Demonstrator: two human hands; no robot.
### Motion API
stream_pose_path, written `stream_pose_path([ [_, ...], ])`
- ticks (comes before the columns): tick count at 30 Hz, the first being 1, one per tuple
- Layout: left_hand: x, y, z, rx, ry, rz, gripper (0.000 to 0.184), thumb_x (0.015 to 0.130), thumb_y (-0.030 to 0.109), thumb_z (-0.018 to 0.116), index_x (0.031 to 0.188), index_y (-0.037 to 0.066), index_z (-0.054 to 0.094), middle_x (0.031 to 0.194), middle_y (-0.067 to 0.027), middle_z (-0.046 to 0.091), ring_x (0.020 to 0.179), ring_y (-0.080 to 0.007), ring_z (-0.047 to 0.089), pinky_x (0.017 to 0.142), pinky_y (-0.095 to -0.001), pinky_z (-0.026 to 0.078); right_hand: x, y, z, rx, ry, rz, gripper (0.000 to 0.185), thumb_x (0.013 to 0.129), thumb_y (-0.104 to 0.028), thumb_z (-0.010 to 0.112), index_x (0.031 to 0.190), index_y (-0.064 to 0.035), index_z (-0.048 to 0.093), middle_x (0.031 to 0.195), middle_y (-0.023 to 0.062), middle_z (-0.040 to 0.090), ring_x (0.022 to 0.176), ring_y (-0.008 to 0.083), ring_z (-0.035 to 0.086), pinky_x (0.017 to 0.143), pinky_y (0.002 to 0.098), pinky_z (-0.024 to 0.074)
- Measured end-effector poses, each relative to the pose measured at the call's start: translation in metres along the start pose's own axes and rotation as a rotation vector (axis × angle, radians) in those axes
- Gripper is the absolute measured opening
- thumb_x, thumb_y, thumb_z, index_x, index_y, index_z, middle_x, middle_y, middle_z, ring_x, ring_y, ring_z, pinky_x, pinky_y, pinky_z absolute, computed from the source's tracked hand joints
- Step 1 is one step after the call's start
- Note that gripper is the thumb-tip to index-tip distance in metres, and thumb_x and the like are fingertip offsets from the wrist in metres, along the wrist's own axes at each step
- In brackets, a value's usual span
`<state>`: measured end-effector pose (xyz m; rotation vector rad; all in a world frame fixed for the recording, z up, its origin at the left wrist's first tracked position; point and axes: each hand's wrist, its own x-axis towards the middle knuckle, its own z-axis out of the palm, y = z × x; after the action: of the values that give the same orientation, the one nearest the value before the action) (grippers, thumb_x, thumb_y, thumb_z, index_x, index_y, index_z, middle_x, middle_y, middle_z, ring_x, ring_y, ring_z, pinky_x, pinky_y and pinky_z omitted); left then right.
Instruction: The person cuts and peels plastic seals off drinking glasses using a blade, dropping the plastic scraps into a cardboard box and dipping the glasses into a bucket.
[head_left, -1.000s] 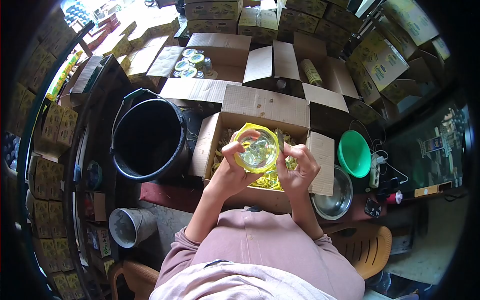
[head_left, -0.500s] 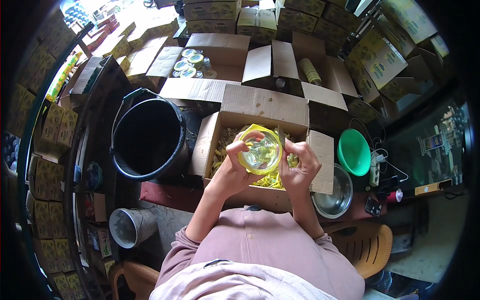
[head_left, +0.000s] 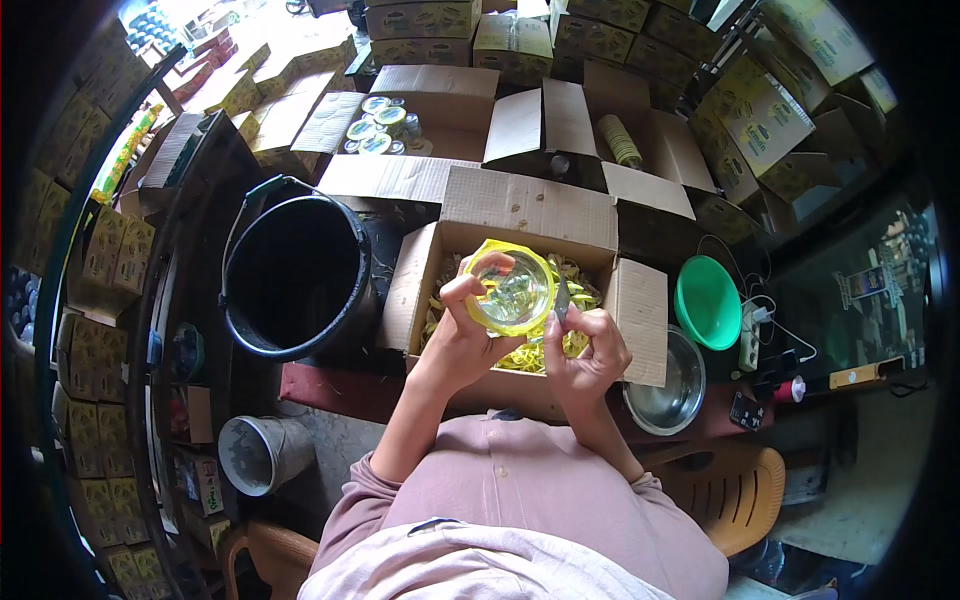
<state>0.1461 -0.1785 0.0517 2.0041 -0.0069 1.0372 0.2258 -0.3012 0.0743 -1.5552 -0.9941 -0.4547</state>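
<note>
My left hand (head_left: 458, 338) grips a clear plastic cup (head_left: 518, 292) with a yellow, angular rim, its round opening facing me. Between the thumb and fingers of my right hand (head_left: 588, 355) is a small knife (head_left: 562, 297), its dark blade pointing up beside the cup's right edge. Whether the blade touches the rim I cannot tell. Below both hands stands an open cardboard box (head_left: 530, 208) holding many thin yellow strips (head_left: 535, 357).
A black bucket (head_left: 240, 325) stands left of the box. At right are a green bowl (head_left: 708, 305) and a metal bowl (head_left: 665, 385). Behind, one open carton holds lidded cups (head_left: 375, 128), another a stack of yellow-rimmed cups (head_left: 620, 142). A grey bucket (head_left: 265, 455) sits lower left.
The cup has shifted slightly left and tilted in my left hand. My right hand has moved a little down and left, and the knife blade shows more clearly, apart from my fingers.
</note>
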Motion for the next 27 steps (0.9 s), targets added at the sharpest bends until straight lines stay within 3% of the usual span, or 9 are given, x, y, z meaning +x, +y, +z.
stream_pose_path([
  [12, 0.0, 0.004, 0.008, 0.059, 0.046, 0.026, 0.062, 0.072, 0.008, 0.069, 0.104, 0.01, 0.016, 0.116, -0.0217, 0.037, 0.1, -0.0346, 0.044, 0.076, -0.0384, 0.04, -0.002, -0.003, 0.002, -0.043, 0.037, -0.019, 0.017, 0.067, 0.003, 0.065, 0.082, -0.0002, 0.06, 0.065, 0.0073, 0.057, 0.054, 0.0144, 0.056, 0.059, 0.0269, 0.0476],
  [15, 0.003, 0.012, 0.005, 0.127, -0.004, -0.012, 0.058, 0.073, 0.008, 0.068, 0.096, 0.008, 0.014, 0.114, -0.026, 0.037, 0.104, -0.0326, 0.046, 0.084, -0.0373, 0.042, -0.001, -0.003, 0.003, -0.074, 0.051, -0.036, 0.019, 0.066, 0.003, 0.066, 0.084, 0.0001, 0.061, 0.067, 0.0075, 0.058, 0.056, 0.015, 0.057, 0.057, 0.0265, 0.0477],
  [18, 0.002, 0.006, 0.008, 0.076, 0.042, 0.065, 0.063, 0.07, 0.006, 0.07, 0.105, 0.01, 0.018, 0.116, -0.0228, 0.037, 0.1, -0.0369, 0.044, 0.075, -0.0399, 0.041, 0.003, -0.003, 0.003, -0.105, 0.041, -0.054, 0.021, 0.066, 0.004, 0.066, 0.085, 0.0, 0.062, 0.069, 0.0075, 0.059, 0.059, 0.016, 0.058, 0.056, 0.0262, 0.0481],
  [27, 0.002, 0.011, 0.001, 0.146, 0.007, 0.016, 0.063, 0.069, 0.004, 0.069, 0.105, 0.008, 0.018, 0.116, -0.0242, 0.037, 0.101, -0.0386, 0.044, 0.075, -0.0393, 0.043, 0.008, -0.001, 0.006, -0.143, 0.019, -0.068, 0.018, 0.065, 0.005, 0.066, 0.081, -0.0008, 0.061, 0.072, 0.0086, 0.061, 0.061, 0.0176, 0.059, 0.057, 0.0273, 0.049],
])
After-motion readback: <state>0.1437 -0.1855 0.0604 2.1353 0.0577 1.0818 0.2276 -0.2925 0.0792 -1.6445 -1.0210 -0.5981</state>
